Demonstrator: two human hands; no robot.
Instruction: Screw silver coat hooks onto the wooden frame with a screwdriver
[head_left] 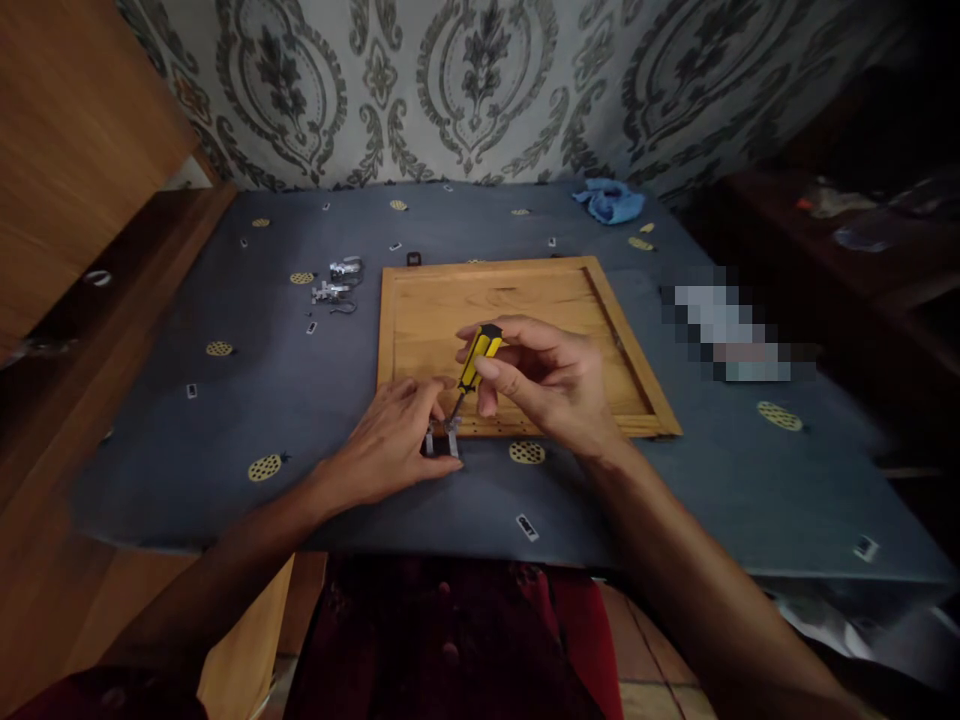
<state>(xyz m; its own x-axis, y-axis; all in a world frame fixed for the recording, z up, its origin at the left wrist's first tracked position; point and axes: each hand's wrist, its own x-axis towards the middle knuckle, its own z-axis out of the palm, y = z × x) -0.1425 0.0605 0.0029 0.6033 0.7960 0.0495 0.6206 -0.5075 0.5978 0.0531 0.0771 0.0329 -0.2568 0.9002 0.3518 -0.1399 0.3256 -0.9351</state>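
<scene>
A wooden cabinet door [517, 300] with a raised frame lies flat on the cloth-covered table. Along its near edge sits a metal hinge [452, 440], partly covered by my fingers. My left hand [397, 435] is closed around the hinge, thumb on the near side and fingers on the door. Between the thumb and fingers of my right hand [544, 375] is a screwdriver [480, 358] with a yellow and black handle. It tilts, with its shaft pointing down to the hinge; the tip's exact contact is too small to make out. Several small holes show in the door's near rail.
Two more metal hinges [334, 290] lie on the table left of the door. A crumpled blue cloth [611, 201] rests at the back right. A pixelated object [739, 325] is to the right. Wooden furniture [90, 140] borders the left side.
</scene>
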